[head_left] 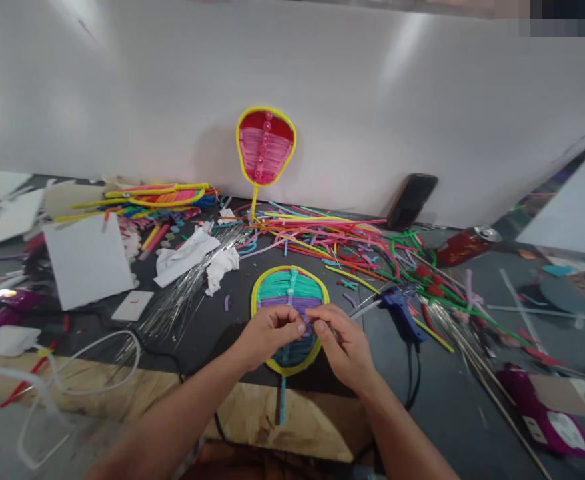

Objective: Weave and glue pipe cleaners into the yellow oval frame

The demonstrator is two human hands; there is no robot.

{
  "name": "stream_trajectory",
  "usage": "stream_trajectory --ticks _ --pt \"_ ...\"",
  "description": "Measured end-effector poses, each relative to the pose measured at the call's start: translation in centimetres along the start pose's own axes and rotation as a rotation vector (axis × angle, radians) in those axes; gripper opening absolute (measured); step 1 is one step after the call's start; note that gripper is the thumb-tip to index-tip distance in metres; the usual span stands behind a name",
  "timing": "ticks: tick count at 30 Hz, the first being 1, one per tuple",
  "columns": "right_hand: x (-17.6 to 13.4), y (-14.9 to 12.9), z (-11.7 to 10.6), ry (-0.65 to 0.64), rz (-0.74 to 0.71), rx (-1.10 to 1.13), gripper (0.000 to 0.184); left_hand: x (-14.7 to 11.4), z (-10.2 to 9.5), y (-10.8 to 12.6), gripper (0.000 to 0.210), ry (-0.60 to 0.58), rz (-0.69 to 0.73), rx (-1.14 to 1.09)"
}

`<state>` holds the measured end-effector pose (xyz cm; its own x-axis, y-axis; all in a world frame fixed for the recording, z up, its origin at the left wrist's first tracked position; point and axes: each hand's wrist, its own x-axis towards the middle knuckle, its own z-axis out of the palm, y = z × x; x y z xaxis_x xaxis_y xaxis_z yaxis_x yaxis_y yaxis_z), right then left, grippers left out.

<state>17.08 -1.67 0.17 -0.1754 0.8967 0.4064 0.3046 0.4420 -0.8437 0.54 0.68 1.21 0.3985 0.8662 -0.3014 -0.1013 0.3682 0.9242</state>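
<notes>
My left hand [272,335] and my right hand [342,343] meet above a round pipe-cleaner paddle [277,285] that lies on the dark table. Both pinch, thumb against fingers, with a small purple piece [307,321] between the fingertips; it looks like a bit of pipe cleaner, but its shape is partly hidden. The paddle has a yellow rim, teal, purple and dark blue bands, white beads down its middle and a blue stem [282,400] pointing toward me. My hands cover part of its lower half.
A pink and red pipe-cleaner paddle [266,147] stands upright at the white wall. Loose pipe cleaners [317,230], a blue glue gun [403,315] with a cable, a phone [412,201] and a red can [467,245] lie beyond and right. Left are metal wires [182,293] and crumpled paper [187,255].
</notes>
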Motion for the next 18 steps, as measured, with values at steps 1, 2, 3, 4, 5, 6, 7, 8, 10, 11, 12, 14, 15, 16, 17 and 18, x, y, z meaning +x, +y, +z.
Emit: stream_trajectory --ticks 1,2,3,4,5,6,7,8,10,11,12,14,15,16,17,18 --pt "0.1 0.0 0.0 -0.005 -0.022 -0.003 0.02 0.0 0.0 0.0 0.033 0.0 0.008 -0.009" --pt "0.1 -0.1 0.0 -0.006 -0.041 -0.009 0.019 0.0 0.0 0.0 0.033 0.005 0.014 -0.021" --pt "0.2 -0.1 0.0 -0.003 -0.057 -0.013 0.018 0.0 0.1 0.0 0.033 0.014 0.019 -0.036" --pt "0.2 -0.2 0.1 0.005 -0.069 -0.018 0.018 0.0 0.1 0.0 0.033 0.028 0.022 -0.05" --pt "0.3 -0.2 0.2 0.012 -0.078 -0.023 0.018 0.0 0.1 0.0 0.033 0.044 0.027 -0.063" --pt "0.3 -0.2 0.3 0.021 -0.088 -0.03 0.018 0.0 0.1 -0.1 0.033 0.06 0.033 -0.072" --pt "0.3 -0.2 0.4 0.03 -0.099 -0.039 0.019 0.1 0.1 -0.2 0.032 0.077 0.042 -0.08" --pt "0.2 -0.2 0.6 0.038 -0.11 -0.051 0.02 0.1 0.1 -0.3 0.032 0.094 0.052 -0.086" --pt "0.1 -0.1 0.8 0.048 -0.124 -0.075 0.021 0.1 0.0 -0.6 0.031 0.12 0.069 -0.1" --pt "0.1 -0.1 0.9 0.051 -0.124 -0.081 0.021 0.1 0.0 -0.7 0.03 0.128 0.075 -0.11" --pt "0.0 0.0 1.0 0.055 -0.119 -0.079 0.021 0.1 0.0 -0.8 0.029 0.131 0.078 -0.122" --pt "0.0 0.0 1.1 0.071 -0.1 -0.056 0.02 0.1 0.0 -1.0 0.027 0.129 0.075 -0.146" --pt "0.0 0.0 1.1 0.082 -0.088 -0.037 0.021 0.1 0.1 -1.0 0.026 0.127 0.07 -0.156" --pt "0.0 0.0 1.1 0.089 -0.076 -0.021 0.022 0.0 0.2 -1.0 0.026 0.124 0.062 -0.165" --pt "0.1 0.0 1.1 0.09 -0.07 -0.012 0.023 0.0 0.2 -1.0 0.026 0.124 0.053 -0.173" --pt "0.1 0.0 1.1 0.087 -0.067 -0.011 0.024 0.0 0.3 -1.0 0.027 0.124 0.045 -0.181"
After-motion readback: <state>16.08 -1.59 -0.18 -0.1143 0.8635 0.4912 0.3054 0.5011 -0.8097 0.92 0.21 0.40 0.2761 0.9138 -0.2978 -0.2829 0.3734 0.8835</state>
